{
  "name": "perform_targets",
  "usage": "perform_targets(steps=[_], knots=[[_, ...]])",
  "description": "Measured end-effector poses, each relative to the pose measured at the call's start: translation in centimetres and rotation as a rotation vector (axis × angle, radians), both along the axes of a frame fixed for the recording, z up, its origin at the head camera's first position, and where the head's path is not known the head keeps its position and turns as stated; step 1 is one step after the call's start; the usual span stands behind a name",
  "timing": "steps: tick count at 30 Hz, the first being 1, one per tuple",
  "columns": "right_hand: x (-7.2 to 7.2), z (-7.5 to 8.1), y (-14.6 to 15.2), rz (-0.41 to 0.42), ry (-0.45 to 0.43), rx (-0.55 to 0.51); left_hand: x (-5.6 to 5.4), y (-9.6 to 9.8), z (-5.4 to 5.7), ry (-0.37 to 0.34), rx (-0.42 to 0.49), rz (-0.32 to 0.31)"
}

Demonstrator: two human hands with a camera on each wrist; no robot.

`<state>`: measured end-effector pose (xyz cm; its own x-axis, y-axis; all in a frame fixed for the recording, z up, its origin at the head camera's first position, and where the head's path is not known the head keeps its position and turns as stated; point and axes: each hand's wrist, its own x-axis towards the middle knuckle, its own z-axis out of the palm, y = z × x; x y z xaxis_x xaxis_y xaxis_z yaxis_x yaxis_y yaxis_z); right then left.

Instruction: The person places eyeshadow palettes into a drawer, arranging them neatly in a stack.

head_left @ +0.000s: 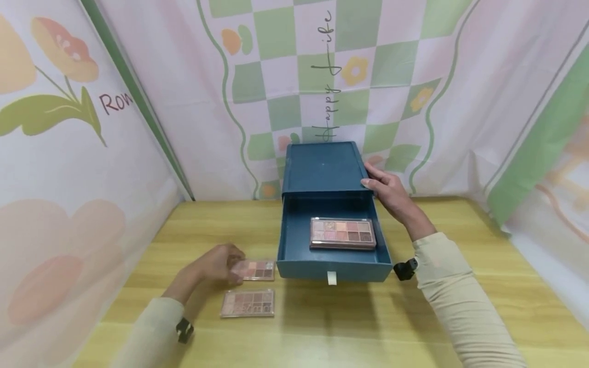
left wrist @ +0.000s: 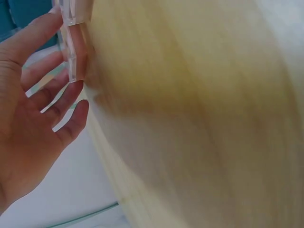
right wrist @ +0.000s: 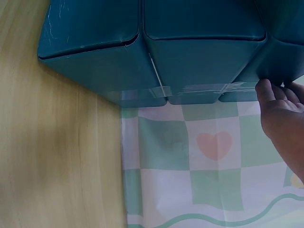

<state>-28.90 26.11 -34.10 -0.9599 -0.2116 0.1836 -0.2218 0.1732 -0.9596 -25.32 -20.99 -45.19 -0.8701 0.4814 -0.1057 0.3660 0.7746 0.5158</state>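
A dark blue drawer unit (head_left: 322, 166) stands with its top drawer (head_left: 294, 225) pulled out. Inside that drawer lies an eyeshadow palette (head_left: 342, 233) with a clear lid, toward the right. Left of the unit, my left hand (head_left: 220, 264) pinches the left end of a second eyeshadow palette (head_left: 258, 270); in the left wrist view its fingers (left wrist: 66, 102) are at the clear edge. A third palette (head_left: 247, 303) lies just in front on the table. My right hand (head_left: 391, 191) rests against the unit's upper right side, thumb over the top edge, fingers along the side.
The wooden table (head_left: 331, 332) meets a patterned curtain (head_left: 276, 66) behind the unit, with more fabric at both sides. In the right wrist view, clear tape (right wrist: 194, 89) crosses the stacked drawer boxes. A white pull tab (head_left: 332, 277) hangs on the drawer front.
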Motion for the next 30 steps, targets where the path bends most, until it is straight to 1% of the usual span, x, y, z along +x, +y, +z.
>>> perform_targets(steps=[9, 16, 19, 22, 25, 30], knots=[[0.0, 0.0, -0.1, 0.000, 0.011, -0.007, 0.3, 0.0, 0.2, -0.078, 0.016, 0.064], [0.1, 0.1, -0.1, 0.000, 0.001, -0.016, 0.3, -0.1, 0.2, -0.079, 0.022, 0.088], [0.1, 0.1, -0.2, 0.008, -0.005, -0.014, 0.4, -0.3, 0.3, -0.075, 0.037, 0.078], [0.1, 0.1, -0.2, 0.008, -0.002, -0.018, 0.6, -0.5, 0.7, -0.072, 0.073, 0.073], [0.1, 0.1, -0.2, 0.005, 0.007, -0.024, 0.9, -0.7, 1.5, -0.068, 0.108, 0.094], [0.2, 0.1, -0.1, 0.017, -0.002, -0.017, 1.1, -1.1, 2.8, -0.001, 0.137, 0.123]])
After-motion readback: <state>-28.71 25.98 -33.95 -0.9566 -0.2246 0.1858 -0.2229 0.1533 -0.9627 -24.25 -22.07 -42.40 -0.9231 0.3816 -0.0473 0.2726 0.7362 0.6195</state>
